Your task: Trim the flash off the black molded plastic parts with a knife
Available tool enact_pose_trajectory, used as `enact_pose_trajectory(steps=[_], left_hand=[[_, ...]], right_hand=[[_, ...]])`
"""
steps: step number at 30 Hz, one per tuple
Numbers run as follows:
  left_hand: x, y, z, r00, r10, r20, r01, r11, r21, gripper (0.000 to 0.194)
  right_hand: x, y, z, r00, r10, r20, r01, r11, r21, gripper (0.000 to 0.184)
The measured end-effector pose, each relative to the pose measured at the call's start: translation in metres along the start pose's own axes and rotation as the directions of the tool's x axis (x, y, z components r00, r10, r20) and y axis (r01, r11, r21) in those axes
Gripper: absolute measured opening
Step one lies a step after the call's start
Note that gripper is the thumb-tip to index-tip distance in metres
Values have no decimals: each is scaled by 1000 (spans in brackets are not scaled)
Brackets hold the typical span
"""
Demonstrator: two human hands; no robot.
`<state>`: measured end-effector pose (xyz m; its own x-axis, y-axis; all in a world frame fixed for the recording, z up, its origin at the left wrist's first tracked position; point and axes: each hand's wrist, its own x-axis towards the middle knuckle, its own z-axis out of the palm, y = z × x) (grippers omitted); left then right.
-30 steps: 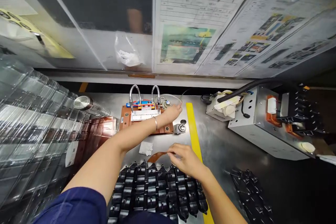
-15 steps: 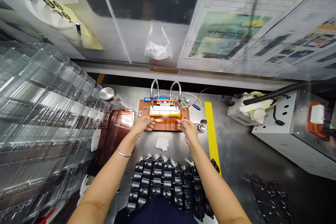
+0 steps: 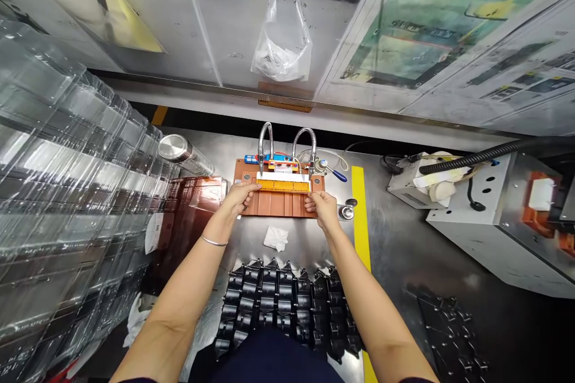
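A thin yellow-orange strip [image 3: 284,186] with rows of small dark marks lies level over the front of a brown fixture board [image 3: 278,208]. My left hand [image 3: 239,196] pinches its left end between thumb and fingers. At the opposite end, my right hand [image 3: 322,204] is closed with thumb and fingertips at the strip's corner. Just behind the strip is a white bar [image 3: 282,176]. Two bent metal hoses [image 3: 265,134] rise from the back of the fixture, near a blue-handled lever [image 3: 338,175].
Black molded parts [image 3: 278,299] stand in rows before me. A crumpled white wipe [image 3: 275,238] lies between them and the fixture. Clear plastic trays [image 3: 67,191] are stacked at left, beside a glass jar [image 3: 188,155]. A lidded metal pot [image 3: 346,212] and yellow tape [image 3: 362,221] are right.
The view has tilted downward. The strip has turned from a bright, glaring face to a flatter, evenly orange one, with both hands still at its ends.
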<state>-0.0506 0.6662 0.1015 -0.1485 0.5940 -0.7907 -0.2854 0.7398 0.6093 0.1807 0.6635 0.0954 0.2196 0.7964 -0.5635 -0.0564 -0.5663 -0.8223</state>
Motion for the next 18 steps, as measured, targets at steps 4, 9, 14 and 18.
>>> enact_pose_trajectory(steps=[4, 9, 14, 18], left_hand=[[-1, 1, 1, 1000, -2, 18, 2, 1000, 1, 33], [-2, 1, 0, 999, 9, 33, -9, 1000, 12, 35], [-3, 2, 2, 1000, 12, 26, -13, 999, 31, 34], [-4, 2, 3, 1000, 15, 12, -16, 998, 56, 31]], right_hand=[[-1, -3, 1, 1000, 23, -11, -22, 1000, 13, 13], [-1, -6, 3, 998, 53, -31, -53, 999, 13, 13], [-1, -8, 3, 996, 82, -31, -82, 997, 6, 14], [-1, -7, 1, 996, 91, -26, -91, 996, 1, 15]])
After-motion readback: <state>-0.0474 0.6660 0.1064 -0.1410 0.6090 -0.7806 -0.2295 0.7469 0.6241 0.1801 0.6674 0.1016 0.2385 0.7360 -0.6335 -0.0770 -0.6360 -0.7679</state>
